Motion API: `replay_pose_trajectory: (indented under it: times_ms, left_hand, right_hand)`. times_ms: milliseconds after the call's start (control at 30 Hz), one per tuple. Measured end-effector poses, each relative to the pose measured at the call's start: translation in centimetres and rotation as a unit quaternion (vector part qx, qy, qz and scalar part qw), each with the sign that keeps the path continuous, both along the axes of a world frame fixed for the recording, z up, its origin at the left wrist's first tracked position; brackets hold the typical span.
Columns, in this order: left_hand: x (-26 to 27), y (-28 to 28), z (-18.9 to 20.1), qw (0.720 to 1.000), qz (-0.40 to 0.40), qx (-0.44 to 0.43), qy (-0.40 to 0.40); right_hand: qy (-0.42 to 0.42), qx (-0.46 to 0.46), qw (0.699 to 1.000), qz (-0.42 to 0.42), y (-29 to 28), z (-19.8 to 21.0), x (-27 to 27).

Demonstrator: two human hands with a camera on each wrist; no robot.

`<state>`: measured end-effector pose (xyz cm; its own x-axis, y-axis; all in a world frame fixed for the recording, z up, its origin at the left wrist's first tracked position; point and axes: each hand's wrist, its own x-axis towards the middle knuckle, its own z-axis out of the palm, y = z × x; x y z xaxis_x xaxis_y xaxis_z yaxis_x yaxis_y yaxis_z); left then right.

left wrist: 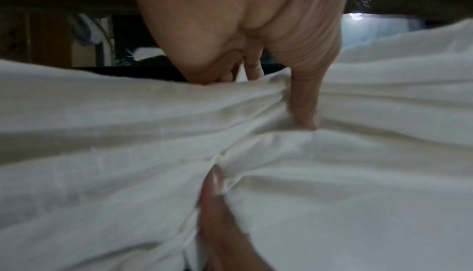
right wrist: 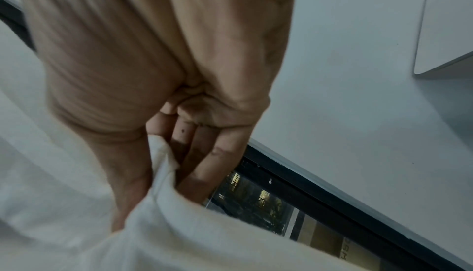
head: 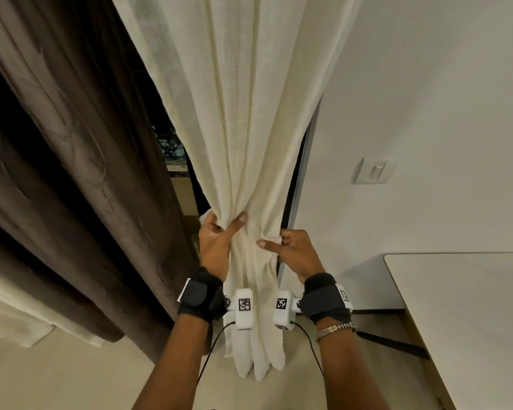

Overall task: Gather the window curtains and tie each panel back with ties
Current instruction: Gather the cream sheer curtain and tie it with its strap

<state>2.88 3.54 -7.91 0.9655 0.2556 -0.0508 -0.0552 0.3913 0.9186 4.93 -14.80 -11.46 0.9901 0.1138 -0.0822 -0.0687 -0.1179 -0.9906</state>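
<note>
A cream sheer curtain panel hangs at the centre of the head view, bunched into a narrow neck at hand height. My left hand grips that neck from the left, thumb across the front and fingers hidden behind. My right hand pinches the panel's right edge fold, thumb lying over the cloth. In the left wrist view my left hand digs its thumb into the cream cloth. In the right wrist view my right hand clamps a cream fold. No tie shows in any view.
A dark brown patterned curtain hangs at the left, with dark window glass between the panels. A white wall with a light switch is at the right. A pale table corner juts in at lower right.
</note>
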Motion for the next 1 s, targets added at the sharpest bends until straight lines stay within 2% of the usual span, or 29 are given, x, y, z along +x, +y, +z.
replay_pose_trajectory:
  times_ms: [67,167,300,400,567,633,733,833,1000]
  left_hand:
    - [0.2,0.5,0.5,1.000,0.013,-0.023,0.000]
    - [0.1,1.0,0.7,0.999,0.035,0.006,-0.006]
    - [-0.2,2.9,-0.1,0.998,0.044,-0.014,-0.037]
    - [-0.8,4.7,0.4,0.995,0.049,0.042,-0.072]
    - [-2.1,5.6,2.6,0.987,0.065,0.124,-0.084]
    - [-2.4,5.9,3.4,0.977,0.026,0.187,-0.103]
    - [-3.3,5.8,4.1,0.946,-0.034,0.294,-0.131]
    - [-4.1,5.4,4.2,0.932,-0.076,0.325,-0.141]
    - [-3.2,2.2,3.6,0.894,-0.215,0.374,-0.116]
  right_hand:
    - [0.004,-0.001,1.000,-0.026,-0.1,-0.5,0.5]
    - [-0.005,-0.012,0.999,-0.048,-0.3,-0.7,0.8]
    - [0.000,0.000,0.994,-0.112,-1.4,-0.8,1.3]
    - [-0.007,-0.003,0.986,-0.166,-2.5,-1.2,2.0]
    - [-0.016,-0.019,0.982,-0.186,-2.6,-1.0,3.0]
    - [-0.023,-0.021,0.980,-0.194,-2.2,-0.9,3.1]
    - [-0.022,-0.015,0.980,-0.195,-1.7,-1.2,3.3]
    - [-0.023,-0.003,0.983,-0.183,-1.5,-1.6,3.6]
    - [-0.034,-0.018,0.985,-0.166,-1.1,-1.7,3.5]
